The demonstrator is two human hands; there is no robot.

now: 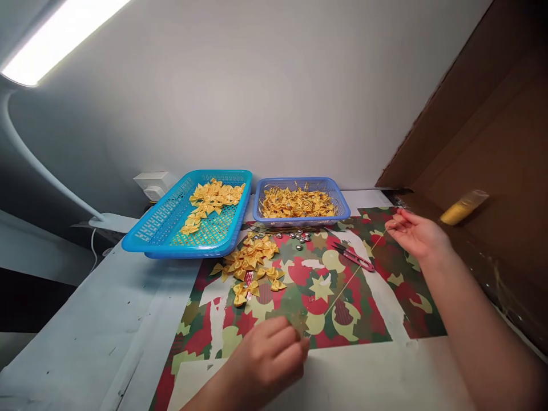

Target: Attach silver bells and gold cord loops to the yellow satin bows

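Observation:
A thin pale gold thread (pixel 342 291) runs taut on a slant above the patterned sheet. Its upper end is pinched between the fingers of my right hand (pixel 413 233), raised at the right. My left hand (pixel 276 354) is closed near the front edge, where the thread's lower end leads; its fingertips are mostly hidden. Beyond my left hand lies a loose pile of yellow ribbon bows (pixel 252 257). Several small silver bells (pixel 299 238) sit behind the thread. Red-handled thread snips (pixel 354 257) lie by the thread, nearer my right hand.
A blue basket (pixel 141 242) holding yellow bows stands at the left. A purple-blue basket (pixel 259 214) with bows and gold ties is at the back. The patterned sheet (pixel 321 288) covers the table. Cardboard (pixel 483 125) walls the right side, near a yellow spool (pixel 456 213). A lamp (pixel 60 40) hangs upper left.

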